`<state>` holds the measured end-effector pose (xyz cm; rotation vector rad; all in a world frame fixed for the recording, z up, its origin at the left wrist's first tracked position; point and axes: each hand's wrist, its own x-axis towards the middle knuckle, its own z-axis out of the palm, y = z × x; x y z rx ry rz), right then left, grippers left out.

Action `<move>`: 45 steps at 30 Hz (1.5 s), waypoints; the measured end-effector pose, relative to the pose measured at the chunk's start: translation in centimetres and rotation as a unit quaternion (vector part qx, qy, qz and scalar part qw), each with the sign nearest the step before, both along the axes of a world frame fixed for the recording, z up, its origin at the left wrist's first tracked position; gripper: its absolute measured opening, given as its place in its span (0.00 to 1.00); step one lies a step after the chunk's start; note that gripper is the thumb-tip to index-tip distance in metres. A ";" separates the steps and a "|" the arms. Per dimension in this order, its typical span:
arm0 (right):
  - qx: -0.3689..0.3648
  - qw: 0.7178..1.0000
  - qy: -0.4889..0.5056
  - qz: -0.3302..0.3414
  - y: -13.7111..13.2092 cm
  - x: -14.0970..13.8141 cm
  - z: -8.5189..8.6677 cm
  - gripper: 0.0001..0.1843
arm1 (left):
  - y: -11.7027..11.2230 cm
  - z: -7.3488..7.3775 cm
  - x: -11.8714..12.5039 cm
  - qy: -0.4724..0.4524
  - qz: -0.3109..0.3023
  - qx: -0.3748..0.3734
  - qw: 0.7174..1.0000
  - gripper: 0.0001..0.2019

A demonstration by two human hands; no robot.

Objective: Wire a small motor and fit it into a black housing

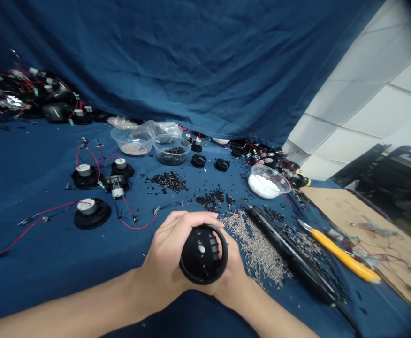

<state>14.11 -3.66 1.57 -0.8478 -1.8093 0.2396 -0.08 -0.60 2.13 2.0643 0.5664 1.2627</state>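
Both hands are wrapped round a black round plastic housing [202,253], its open ring end facing me. Inside it I see small holes, a pale spot and slots along one side. My left hand [166,249] grips the left side, fingers over the top. On the right side, my right hand [234,258] is closed round it, its fingers partly hidden. To the right lie a pile of small silver screws [258,246] and a black corded electric screwdriver [290,253]. Beyond the hands are small black parts [210,199] and black screws [170,180].
Motors with red wires, one a white-capped motor [87,206], lie left. Clear bowls [172,157] stand behind; a bowl of white material [267,183] is right. Orange-handled cutters [342,253] lie beside cardboard [335,202]. Wired assemblies are heaped along the back. A blue curtain [191,61] hangs behind.
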 end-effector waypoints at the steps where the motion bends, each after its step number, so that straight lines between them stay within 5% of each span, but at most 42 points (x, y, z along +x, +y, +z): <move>1: -0.002 1.000 0.002 0.006 0.0 0.1 0.3 0.12 | 0.1 0.1 0.0 -0.003 -0.001 0.003 1.000 0.25; 6: -0.133 0.978 -0.153 0.041 0.6 3.9 4.3 0.13 | 0.7 1.4 -0.1 0.000 0.048 0.000 0.999 0.26; 10: -0.129 0.952 -0.231 -0.152 3.3 8.6 6.2 0.08 | 1.2 2.9 -0.2 0.020 0.040 -0.063 0.997 0.20; 12: -0.165 0.906 -0.356 -0.160 5.4 10.0 5.7 0.11 | 1.2 3.0 -0.2 0.043 0.021 -0.060 0.997 0.19; 18: -0.206 0.860 -0.449 -0.128 10.3 10.6 2.6 0.12 | 1.0 1.9 0.0 0.088 -0.009 0.042 0.995 0.24; 39: -0.226 0.863 -0.434 -0.124 10.8 11.2 3.0 0.02 | 1.2 1.2 -0.1 0.156 0.016 0.078 0.985 0.23; 45: -0.267 0.843 -0.454 -0.110 11.2 10.8 3.1 0.09 | 1.6 0.7 0.2 0.189 0.028 0.090 0.977 0.22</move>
